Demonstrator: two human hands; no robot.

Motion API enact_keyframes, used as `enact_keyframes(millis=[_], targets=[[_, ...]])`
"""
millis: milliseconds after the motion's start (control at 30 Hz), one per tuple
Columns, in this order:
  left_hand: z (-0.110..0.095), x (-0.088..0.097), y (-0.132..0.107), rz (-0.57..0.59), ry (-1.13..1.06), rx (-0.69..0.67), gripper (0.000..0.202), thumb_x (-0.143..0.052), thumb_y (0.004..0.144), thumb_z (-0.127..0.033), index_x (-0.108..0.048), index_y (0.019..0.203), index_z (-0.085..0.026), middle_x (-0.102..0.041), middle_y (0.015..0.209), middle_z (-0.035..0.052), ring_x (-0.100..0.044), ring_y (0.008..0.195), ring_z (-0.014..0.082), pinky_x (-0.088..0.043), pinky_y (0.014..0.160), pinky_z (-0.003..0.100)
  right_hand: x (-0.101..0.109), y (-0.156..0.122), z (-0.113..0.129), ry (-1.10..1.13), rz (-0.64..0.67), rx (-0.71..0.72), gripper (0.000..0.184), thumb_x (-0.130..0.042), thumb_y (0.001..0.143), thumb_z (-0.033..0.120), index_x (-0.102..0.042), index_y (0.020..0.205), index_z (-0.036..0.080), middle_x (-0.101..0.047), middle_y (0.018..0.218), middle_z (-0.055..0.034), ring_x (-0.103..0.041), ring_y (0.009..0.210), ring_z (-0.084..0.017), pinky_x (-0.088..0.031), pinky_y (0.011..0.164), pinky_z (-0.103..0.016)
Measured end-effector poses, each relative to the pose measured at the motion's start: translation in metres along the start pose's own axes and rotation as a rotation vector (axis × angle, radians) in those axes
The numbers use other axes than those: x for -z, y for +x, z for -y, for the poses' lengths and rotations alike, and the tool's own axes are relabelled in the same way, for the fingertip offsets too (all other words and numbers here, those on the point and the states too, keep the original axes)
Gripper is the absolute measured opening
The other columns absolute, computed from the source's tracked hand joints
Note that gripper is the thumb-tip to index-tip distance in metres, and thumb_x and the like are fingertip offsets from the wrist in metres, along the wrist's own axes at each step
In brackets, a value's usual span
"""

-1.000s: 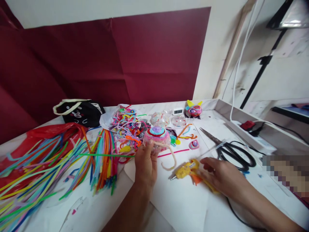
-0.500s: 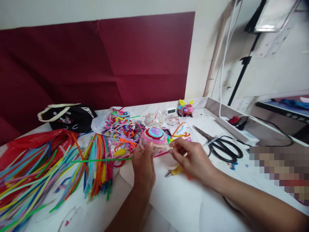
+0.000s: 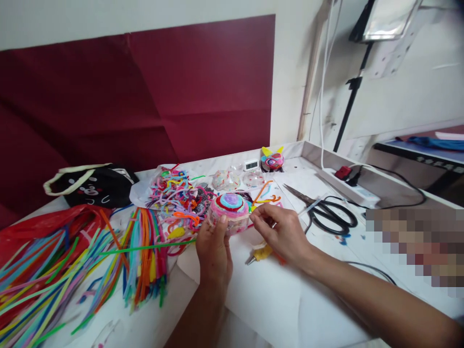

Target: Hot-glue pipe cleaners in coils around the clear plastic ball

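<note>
My left hand (image 3: 213, 249) grips a small dome (image 3: 229, 210) wound with pink, red and blue pipe cleaners, its thumb pressed on the near side. My right hand (image 3: 281, 232) pinches a pale cream pipe cleaner (image 3: 242, 218) against the dome's right rim. A yellow glue gun (image 3: 260, 253) lies on the white table (image 3: 275, 299) just under my right hand, with nothing holding it.
Long coloured pipe cleaners (image 3: 72, 270) spread over a red bag on the left. Cut pipe cleaner pieces (image 3: 174, 198) lie behind the dome. Black scissors (image 3: 326, 212) sit to the right, near a power strip (image 3: 353, 191). A black tote bag (image 3: 90, 186) and a finished figure (image 3: 271, 160) stand at the back.
My right hand left the glue gun, rose to the dome and took hold of the loose cream pipe cleaner, pulling it tight around the rim. The view has drifted right.
</note>
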State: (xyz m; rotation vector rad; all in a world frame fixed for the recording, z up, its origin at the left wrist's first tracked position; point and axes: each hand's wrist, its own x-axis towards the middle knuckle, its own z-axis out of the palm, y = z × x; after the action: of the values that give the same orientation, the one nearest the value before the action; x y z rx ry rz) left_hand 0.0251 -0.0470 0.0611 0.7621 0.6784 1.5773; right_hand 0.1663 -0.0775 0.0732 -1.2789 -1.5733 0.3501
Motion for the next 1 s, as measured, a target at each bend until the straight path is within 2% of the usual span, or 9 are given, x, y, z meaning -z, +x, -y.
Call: enact_keyframes(millis=[267,467,633,800,1000], targets=[[0.002,0.002,0.000,0.032,-0.001,0.029,0.034,-0.083,0.073,-0.027,-0.072,0.103,-0.016,-0.077,0.092,0.0049,-0.073,0.082,0.0169,-0.058,0.075,0.025,-0.008,0.002,-0.009,0.210,0.029,-0.193,0.017,-0.060,0.086,0.031,-0.064,0.075,0.018,-0.051,0.059,0.0047,-0.046,0.054,-0.010,-0.035,0.052,-0.024],[0.003,0.001,0.002,0.018,-0.014,0.034,0.029,-0.086,0.065,-0.023,-0.074,0.090,-0.015,-0.078,0.087,0.0042,-0.073,0.080,0.0168,-0.058,0.073,0.023,-0.011,0.005,-0.022,0.386,0.067,-0.293,0.024,-0.068,0.080,0.040,-0.065,0.074,0.018,-0.049,0.060,0.0055,-0.042,0.054,-0.010,-0.032,0.051,-0.024],[0.002,-0.002,0.002,0.015,-0.025,0.075,0.034,-0.087,0.061,-0.023,-0.075,0.091,-0.015,-0.079,0.088,0.0048,-0.074,0.082,0.0187,-0.058,0.072,0.023,-0.007,0.006,-0.026,0.476,0.108,-0.313,0.029,-0.072,0.076,0.045,-0.065,0.075,0.018,-0.052,0.061,0.0049,-0.044,0.056,-0.011,-0.033,0.053,-0.025],[0.001,-0.003,0.002,-0.013,-0.041,0.111,0.037,-0.088,0.059,-0.021,-0.075,0.093,-0.015,-0.079,0.091,0.0063,-0.075,0.085,0.0209,-0.060,0.072,0.024,-0.004,0.006,-0.029,0.499,0.121,-0.295,0.026,-0.075,0.075,0.042,-0.067,0.077,0.018,-0.057,0.065,0.0034,-0.047,0.062,-0.012,-0.035,0.058,-0.027],[-0.001,-0.002,0.005,-0.063,-0.053,0.165,0.029,-0.081,0.072,-0.021,-0.074,0.099,-0.015,-0.080,0.089,0.0058,-0.075,0.079,0.0181,-0.060,0.070,0.023,-0.007,0.005,-0.031,0.526,0.143,-0.280,0.028,-0.075,0.075,0.045,-0.065,0.077,0.019,-0.051,0.061,0.0051,-0.044,0.058,-0.012,-0.034,0.055,-0.027]])
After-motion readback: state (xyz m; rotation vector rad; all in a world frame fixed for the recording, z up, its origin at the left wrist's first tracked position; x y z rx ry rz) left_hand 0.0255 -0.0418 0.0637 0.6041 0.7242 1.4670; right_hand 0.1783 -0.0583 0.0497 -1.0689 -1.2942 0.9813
